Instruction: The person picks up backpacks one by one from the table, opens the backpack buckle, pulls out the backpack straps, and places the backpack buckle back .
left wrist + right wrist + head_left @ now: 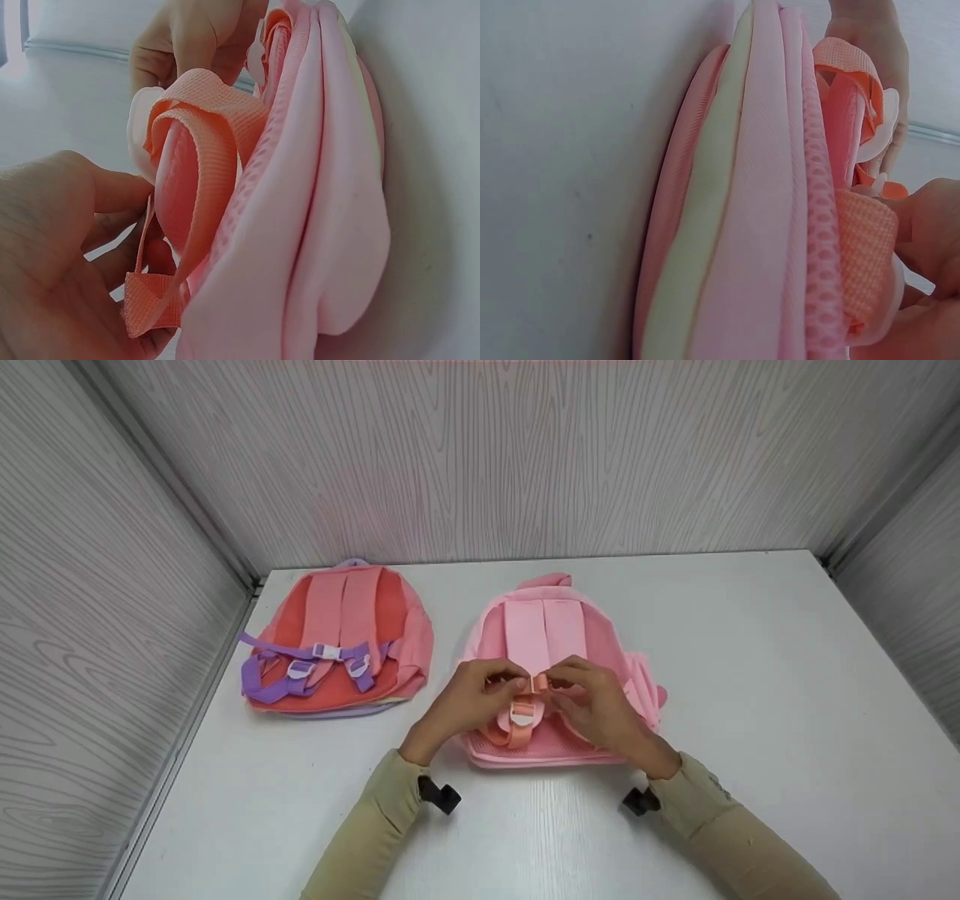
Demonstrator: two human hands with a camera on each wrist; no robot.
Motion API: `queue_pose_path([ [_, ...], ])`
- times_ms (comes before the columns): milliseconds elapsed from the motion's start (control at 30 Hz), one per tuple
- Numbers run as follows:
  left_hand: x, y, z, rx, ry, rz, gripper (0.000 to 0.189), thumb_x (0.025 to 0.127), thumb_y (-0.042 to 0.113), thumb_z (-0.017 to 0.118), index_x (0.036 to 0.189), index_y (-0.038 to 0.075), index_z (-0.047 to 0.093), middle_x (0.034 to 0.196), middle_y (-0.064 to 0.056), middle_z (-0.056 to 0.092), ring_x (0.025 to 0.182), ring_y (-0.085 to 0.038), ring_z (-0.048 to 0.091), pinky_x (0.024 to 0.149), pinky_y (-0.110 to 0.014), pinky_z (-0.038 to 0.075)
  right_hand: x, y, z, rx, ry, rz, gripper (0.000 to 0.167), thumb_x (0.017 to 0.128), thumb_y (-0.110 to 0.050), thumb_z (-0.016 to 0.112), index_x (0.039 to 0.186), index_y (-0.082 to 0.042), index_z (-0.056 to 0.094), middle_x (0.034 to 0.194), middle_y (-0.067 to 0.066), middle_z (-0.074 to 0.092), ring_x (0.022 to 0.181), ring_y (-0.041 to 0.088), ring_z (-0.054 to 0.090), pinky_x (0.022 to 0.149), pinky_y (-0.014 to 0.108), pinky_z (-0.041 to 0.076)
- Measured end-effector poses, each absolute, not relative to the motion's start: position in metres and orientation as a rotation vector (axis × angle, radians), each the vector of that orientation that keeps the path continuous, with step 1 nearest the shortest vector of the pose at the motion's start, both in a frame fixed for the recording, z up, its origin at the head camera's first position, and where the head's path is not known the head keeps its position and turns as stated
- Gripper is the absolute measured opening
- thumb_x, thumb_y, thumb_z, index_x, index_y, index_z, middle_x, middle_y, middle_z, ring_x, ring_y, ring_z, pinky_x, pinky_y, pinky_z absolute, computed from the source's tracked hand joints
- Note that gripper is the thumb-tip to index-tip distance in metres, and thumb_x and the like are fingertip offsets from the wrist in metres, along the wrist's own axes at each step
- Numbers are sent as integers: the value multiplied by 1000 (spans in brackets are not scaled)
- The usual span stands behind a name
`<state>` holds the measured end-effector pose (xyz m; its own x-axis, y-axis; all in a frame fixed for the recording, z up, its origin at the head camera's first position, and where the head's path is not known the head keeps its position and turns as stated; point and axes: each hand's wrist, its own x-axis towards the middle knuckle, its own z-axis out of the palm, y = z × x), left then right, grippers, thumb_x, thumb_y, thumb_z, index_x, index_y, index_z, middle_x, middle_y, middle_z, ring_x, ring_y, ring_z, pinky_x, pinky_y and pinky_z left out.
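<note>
A pink backpack lies on the table with its shoulder straps facing up. Orange webbing runs across its middle, and a white buckle sits on the webbing just below. From the left, my left hand pinches the webbing between thumb and fingers. My right hand pinches it from the other side, close to the left fingertips. In the left wrist view, a loop of orange webbing hangs beside the left fingers. The right wrist view has orange webbing at the right fingers, which partly hide the buckle there.
A second backpack, coral and pink with purple straps and white buckles, lies at the back left of the white table. Wood-grain panels stand along the back and both sides.
</note>
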<state>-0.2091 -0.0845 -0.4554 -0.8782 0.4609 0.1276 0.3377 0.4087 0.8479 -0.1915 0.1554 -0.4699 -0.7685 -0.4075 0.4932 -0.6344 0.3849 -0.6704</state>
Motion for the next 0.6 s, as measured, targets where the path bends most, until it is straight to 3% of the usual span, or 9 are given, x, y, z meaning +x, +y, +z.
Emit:
queue_pose_path([
  [300,-212,-88,-455,689,2525,1466,17,106,23,69,117,16,80,112,2,76,101,-16,63,94,-36,55,-192,157,-470,926,-2402,1316,22,95,-4,80,117,-7,81,106,4,75,99,19,71,85,34,62],
  [600,-212,-86,-457,698,2541,1469,16,106,20,68,116,15,80,113,2,77,104,-15,65,99,-39,55,-193,156,-471,942,-2399,1325,23,94,-3,80,117,-7,81,107,5,75,100,21,71,86,40,63],
])
